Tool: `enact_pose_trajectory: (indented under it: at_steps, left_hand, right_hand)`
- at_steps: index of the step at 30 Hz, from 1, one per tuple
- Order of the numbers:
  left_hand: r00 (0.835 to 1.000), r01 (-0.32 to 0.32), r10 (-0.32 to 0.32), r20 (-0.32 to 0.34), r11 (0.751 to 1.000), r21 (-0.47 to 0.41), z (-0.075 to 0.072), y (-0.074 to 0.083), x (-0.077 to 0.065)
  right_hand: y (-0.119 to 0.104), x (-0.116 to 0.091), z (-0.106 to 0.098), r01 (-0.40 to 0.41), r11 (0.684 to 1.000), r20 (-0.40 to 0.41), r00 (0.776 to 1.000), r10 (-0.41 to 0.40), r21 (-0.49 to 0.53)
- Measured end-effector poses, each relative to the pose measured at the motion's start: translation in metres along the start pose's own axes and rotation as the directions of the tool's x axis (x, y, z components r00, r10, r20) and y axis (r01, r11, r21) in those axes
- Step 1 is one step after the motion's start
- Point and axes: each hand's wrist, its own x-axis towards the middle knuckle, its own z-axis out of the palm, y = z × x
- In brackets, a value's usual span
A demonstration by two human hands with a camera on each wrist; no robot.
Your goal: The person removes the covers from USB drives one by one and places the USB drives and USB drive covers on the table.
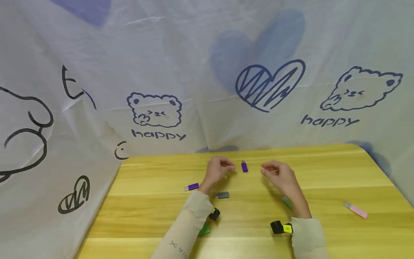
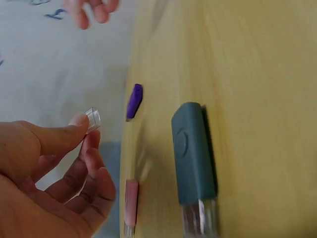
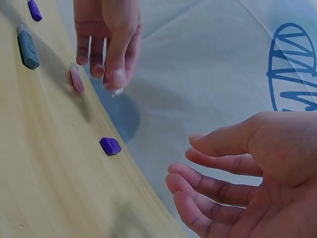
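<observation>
Between thumb and fingertip, my left hand pinches a small clear plastic cap, raised above the table near its far edge. A purple USB flash drive lies between my two hands. My right hand hovers to the right of that drive, fingers loosely bent and holding nothing, thumb and fingers apart in the right wrist view. Close to my left wrist lies a dark grey flash drive, its clear cap end toward the camera.
Another purple flash drive lies left of my left wrist. One green drive is partly hidden by my left forearm, another green one by my right. A pink drive lies far right. Behind the wooden table hangs a printed cloth.
</observation>
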Motion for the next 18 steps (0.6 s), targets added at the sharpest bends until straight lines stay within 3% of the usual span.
enact_pose_trajectory:
  at_steps: [4, 9, 18]
  left_hand:
    - [1.0, -0.011, 0.01, 0.006, 0.993, 0.12, 0.012, 0.003, 0.012]
    - [1.0, -0.004, 0.0, 0.014, 0.962, 0.274, 0.022, 0.004, 0.022]
    - [0.999, 0.016, -0.028, 0.029, 0.932, 0.363, 0.027, 0.001, 0.026]
  right_hand:
    - [0.002, -0.002, -0.004, -0.003, 1.0, -0.018, 1.0, 0.003, -0.015]
    - [0.004, -0.004, -0.008, -0.008, 1.0, -0.047, 0.999, 0.007, -0.028]
    - [0.009, -0.006, -0.012, -0.009, 0.999, -0.053, 0.999, 0.007, -0.031]
